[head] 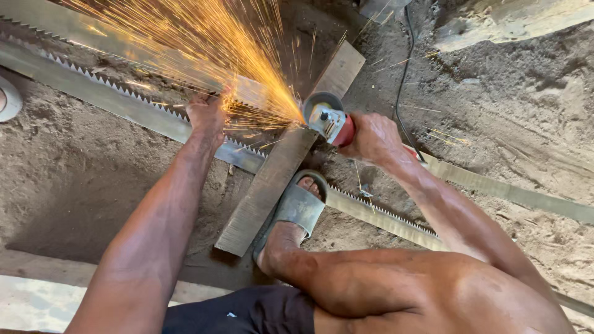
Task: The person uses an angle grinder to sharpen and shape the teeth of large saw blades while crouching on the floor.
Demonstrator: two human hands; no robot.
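My right hand (373, 137) grips a red and grey angle grinder (328, 120) whose disc meets a long toothed metal saw blade (124, 102) lying on the dirt. Orange sparks (204, 55) spray up and to the left from the contact point. My left hand (207, 114) presses down on the blade just left of the grinder, amid the sparks. A flat wooden plank (266, 185) lies under the blade crosswise, and my foot in a grey sandal (297, 207) stands on the blade beside the plank.
The blade continues to the lower right (383, 213). A second metal strip (507, 192) runs off to the right. The grinder's black cable (402, 80) trails toward the top. Sandy ground surrounds everything; a pale slab (507, 21) lies at top right.
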